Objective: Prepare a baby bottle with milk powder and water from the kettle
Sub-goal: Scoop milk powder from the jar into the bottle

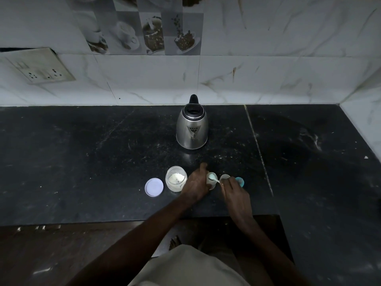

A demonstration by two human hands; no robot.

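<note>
The small open baby bottle (212, 179) stands on the black counter, with my left hand (195, 185) wrapped around its left side. My right hand (234, 193) pinches a small white spoon (214, 179) whose bowl is over the bottle's mouth. A clear jar of white milk powder (175, 179) stands open just left of my left hand. Its pale round lid (154, 187) lies flat further left. The steel kettle (192, 125) with a black rim stands behind, its lid open.
A clear cap (224, 177) and a blue bottle ring (240, 181) lie right of the bottle, partly behind my right hand. The counter's front edge (82, 220) runs below the hands. A tiled wall (268, 79) with a socket plate (41, 68) stands behind.
</note>
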